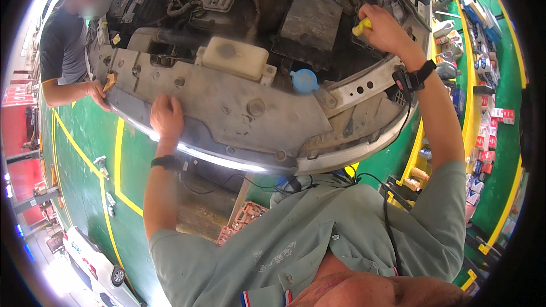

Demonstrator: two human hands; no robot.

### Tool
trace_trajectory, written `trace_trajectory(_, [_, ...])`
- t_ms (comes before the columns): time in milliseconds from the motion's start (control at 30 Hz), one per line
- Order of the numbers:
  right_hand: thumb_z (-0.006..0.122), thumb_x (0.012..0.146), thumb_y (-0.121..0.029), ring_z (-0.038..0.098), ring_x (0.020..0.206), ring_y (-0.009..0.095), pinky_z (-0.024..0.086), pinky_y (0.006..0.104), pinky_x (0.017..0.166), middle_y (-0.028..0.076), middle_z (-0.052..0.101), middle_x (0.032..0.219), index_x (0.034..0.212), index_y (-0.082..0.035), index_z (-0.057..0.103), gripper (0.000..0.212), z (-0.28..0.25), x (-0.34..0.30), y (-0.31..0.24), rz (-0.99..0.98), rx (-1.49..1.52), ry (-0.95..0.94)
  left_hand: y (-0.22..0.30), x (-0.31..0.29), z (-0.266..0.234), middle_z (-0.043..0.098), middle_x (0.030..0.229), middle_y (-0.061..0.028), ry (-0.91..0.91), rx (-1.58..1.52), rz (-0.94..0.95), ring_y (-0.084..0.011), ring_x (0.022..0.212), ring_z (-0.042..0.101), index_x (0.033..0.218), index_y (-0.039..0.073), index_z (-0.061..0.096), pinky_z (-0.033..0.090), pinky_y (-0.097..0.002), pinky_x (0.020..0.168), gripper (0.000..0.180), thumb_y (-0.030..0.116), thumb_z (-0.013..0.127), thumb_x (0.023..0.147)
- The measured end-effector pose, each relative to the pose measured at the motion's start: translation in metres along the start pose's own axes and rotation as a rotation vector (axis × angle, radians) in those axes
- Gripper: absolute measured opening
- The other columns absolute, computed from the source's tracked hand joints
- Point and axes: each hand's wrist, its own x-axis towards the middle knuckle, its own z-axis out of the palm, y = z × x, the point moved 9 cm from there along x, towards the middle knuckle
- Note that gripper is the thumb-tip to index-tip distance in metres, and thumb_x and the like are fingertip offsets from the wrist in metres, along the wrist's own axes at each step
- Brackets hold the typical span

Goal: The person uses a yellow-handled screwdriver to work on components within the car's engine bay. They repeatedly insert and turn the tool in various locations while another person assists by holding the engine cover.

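Note:
My right hand (pixel 385 29) reaches over the far right of an engine bay. Its fingers are closed on a small bright yellow piece (pixel 362 26), perhaps a cap or a handle; the fingers cover part of it. My left hand (pixel 166 116) rests on the grey front panel (pixel 213 99), its fingers curled in and nothing seen in them. A blue cap (pixel 305 81) on the washer filler sits between my hands, nearer the right. Beyond the panel are a cream plastic reservoir (pixel 234 57) and a black box-shaped cover (pixel 309 25).
At the left a co-worker (pixel 71 45) stands with a hand on the car's front edge. A cable hangs from my right wrist's strap (pixel 421 77). Boxes and bottles line yellow-edged racks (pixel 472 96) at right. A white car (pixel 94 261) stands lower left on the green floor.

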Motion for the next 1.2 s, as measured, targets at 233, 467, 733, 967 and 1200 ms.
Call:
trace_trajectory(233, [0.066,0.09,-0.011,0.064,0.103,0.044,0.051,0.0501,0.087,0.022,0.065,0.108,0.105,-0.004,0.056,0.02,0.008,0.003,0.014,0.31,-0.089,-0.114,-0.003,0.001,-0.001,0.058,0.08,-0.0147,0.019,-0.135,0.056,-0.0381,0.079,0.057,0.079,0.006,0.057,0.043,-0.0495,0.068,0.019,0.017,0.063,0.093])
trace_trajectory(467, [0.067,0.093,-0.011,0.067,0.086,0.043,0.054,0.0467,0.078,0.017,0.069,0.095,0.115,-0.007,0.06,0.023,-0.003,-0.013,-0.013,-0.063,0.117,0.046,-0.002,-0.005,0.001,0.051,0.077,-0.0177,-0.074,-0.135,-0.007,-0.0396,0.075,0.051,0.078,0.0,0.052,0.04,-0.0494,0.068,0.024,0.013,0.061,0.096])
trace_trajectory(733, [0.072,0.094,-0.011,0.073,0.085,0.028,0.055,0.0332,0.075,0.011,0.073,0.095,0.109,-0.006,0.066,0.017,-0.028,-0.032,-0.043,0.181,0.149,-0.039,-0.004,-0.003,0.004,0.049,0.082,-0.0176,-0.108,-0.071,0.007,-0.0403,0.078,0.05,0.08,0.0,0.046,0.041,-0.0477,0.071,0.027,0.016,0.058,0.099])
trace_trajectory(967, [0.073,0.091,-0.011,0.068,0.079,0.034,0.054,0.0378,0.069,0.011,0.07,0.091,0.103,-0.007,0.064,0.015,0.004,-0.024,-0.065,0.087,0.297,-0.026,0.003,0.0,0.003,0.043,0.079,-0.0142,-0.096,-0.103,0.007,-0.035,0.076,0.047,0.08,0.001,0.044,0.04,-0.0448,0.071,0.028,0.016,0.057,0.099])
trace_trajectory(1200, [0.072,0.092,-0.011,0.069,0.08,0.034,0.054,0.0381,0.068,0.011,0.07,0.091,0.102,-0.007,0.064,0.013,0.024,-0.017,-0.068,0.106,0.289,-0.067,0.0,-0.002,0.004,0.043,0.078,-0.0131,-0.115,-0.116,0.009,-0.0334,0.074,0.046,0.078,0.001,0.043,0.039,-0.043,0.069,0.029,0.015,0.058,0.099])
